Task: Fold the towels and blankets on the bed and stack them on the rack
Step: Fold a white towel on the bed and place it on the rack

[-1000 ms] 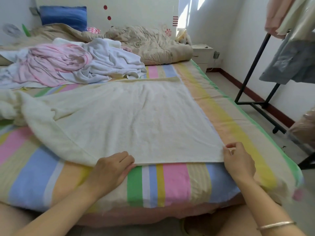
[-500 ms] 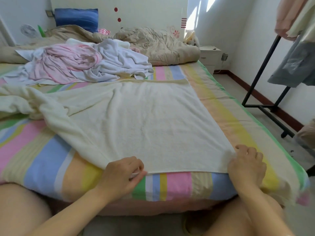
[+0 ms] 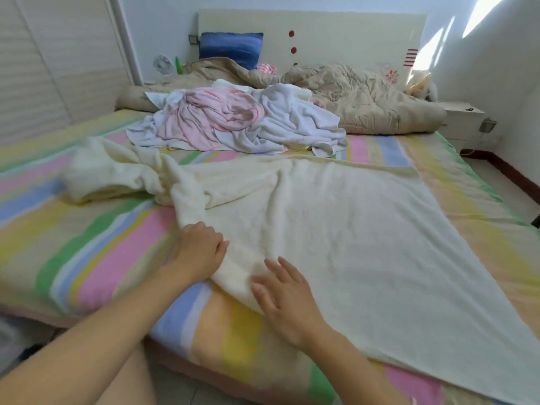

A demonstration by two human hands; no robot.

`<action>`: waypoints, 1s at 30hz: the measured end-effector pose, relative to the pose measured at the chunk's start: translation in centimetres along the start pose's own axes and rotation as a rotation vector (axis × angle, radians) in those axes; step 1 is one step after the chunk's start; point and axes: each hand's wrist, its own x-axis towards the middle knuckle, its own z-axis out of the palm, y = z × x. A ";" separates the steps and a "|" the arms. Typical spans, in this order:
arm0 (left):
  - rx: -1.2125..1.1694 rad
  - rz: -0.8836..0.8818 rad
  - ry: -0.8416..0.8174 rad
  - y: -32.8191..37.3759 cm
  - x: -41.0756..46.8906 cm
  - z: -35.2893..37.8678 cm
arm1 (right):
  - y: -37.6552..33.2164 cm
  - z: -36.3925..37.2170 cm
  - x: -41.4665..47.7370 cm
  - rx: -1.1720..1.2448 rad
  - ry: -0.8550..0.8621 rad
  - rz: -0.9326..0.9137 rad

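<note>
Your right hand has let go of the near right corner it held half a second ago and crossed over. It now lies spread, fingers apart, flat on the cream terry towel close to its near left edge. Your left hand has slid up that same edge and sits just beside the right one, fingers curled onto the thick rolled fold, which it seems to grip.

To the right of both hands the towel lies smooth on the pastel-striped bed. Beyond your left hand, its far left end is bunched in a rumpled lump. Your head has also turned left, so the rack has dropped out of sight.

By my reading, you have finished tugging the near hem straight and are turning to the crumpled side. That end needs pulling out flat before any fold can start, so this first towel is not yet folded and nothing looks stacked.

Further beyond your hands, a loose heap of pink and white towels waits untouched. Behind it lie a beige quilted blanket and a blue pillow.

There is no brand or writing you can read. The cream headboard carries only red dots, a red-striped patch and a small red flower motif.
</note>
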 end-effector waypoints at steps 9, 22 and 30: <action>0.240 0.249 -0.121 -12.6 10.6 0.0 | -6.3 0.4 20.2 0.194 -0.017 0.067; 0.161 -0.323 -0.217 -34.4 14.5 -1.3 | -13.5 3.3 33.4 -0.272 0.343 0.212; -0.090 -0.363 -0.694 -43.4 14.4 0.7 | -18.2 6.6 42.0 0.013 0.062 0.364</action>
